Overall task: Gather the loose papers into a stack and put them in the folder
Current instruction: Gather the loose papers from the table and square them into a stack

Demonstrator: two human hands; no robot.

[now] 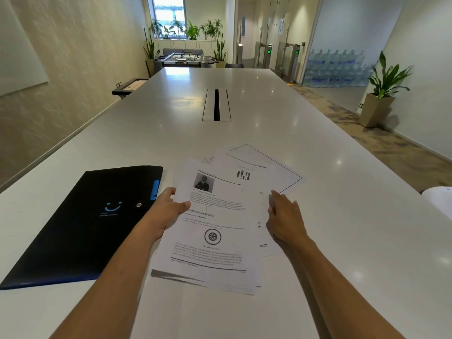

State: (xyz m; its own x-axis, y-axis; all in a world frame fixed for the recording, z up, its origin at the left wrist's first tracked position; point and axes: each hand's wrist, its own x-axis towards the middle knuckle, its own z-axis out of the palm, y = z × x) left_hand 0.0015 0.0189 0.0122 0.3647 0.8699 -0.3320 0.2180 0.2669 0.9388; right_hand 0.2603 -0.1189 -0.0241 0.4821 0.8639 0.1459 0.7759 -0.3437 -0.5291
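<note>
Several printed white papers (220, 223) lie fanned and overlapping on the white table (318, 148) in front of me. My left hand (163, 211) grips the left edge of the top sheets, thumb on top. My right hand (285, 216) presses against the right edge of the pile, fingers curled onto the sheets. More sheets (264, 165) stick out at angles beyond the top page. A black folder (80, 223) with a snap button and a blue tab lies shut on the table to the left, touching my left wrist.
A cable slot (216, 105) is set in the middle of the long table. Another white sheet (440, 199) shows at the right table edge. Potted plants, water bottles and a table-football game stand far off.
</note>
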